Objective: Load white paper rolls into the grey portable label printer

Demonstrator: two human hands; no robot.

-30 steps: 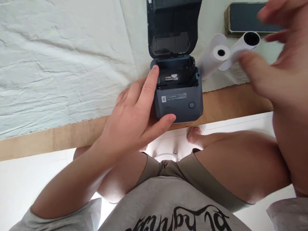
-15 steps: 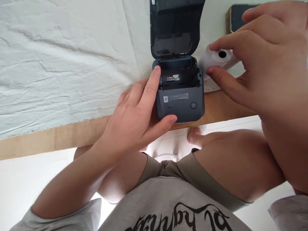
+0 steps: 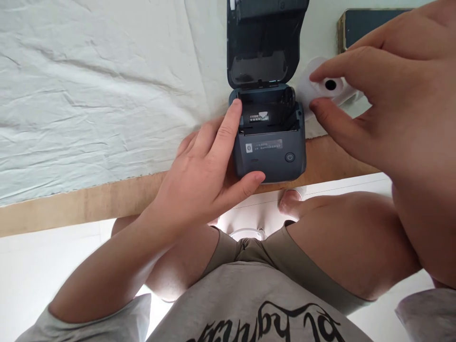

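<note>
A dark blue-grey device (image 3: 270, 159) with a power button and a Bluetooth label stands at the table's front edge. Its dark lid (image 3: 265, 42) is raised, and the compartment inside holds black parts and a small printed label. My left hand (image 3: 210, 166) grips the device's left side, index finger on the compartment's rim and thumb on the front face. To the right, my right hand (image 3: 377, 90) pinches a white roll-like object (image 3: 309, 90) with a black hole in its end, close beside the device. Part of the white object is hidden under the fingers.
A dark phone-like object (image 3: 366, 23) lies at the back right, partly behind my right hand. A wrinkled pale cloth (image 3: 99, 95) covers the table, with a bare wooden edge (image 3: 81, 204) along the front. My legs are below that edge.
The device and my left hand have shifted slightly right in the view. My right hand's fingers have drawn nearer the phone-like object, covering it differently, and the white object's end shows a little more.
</note>
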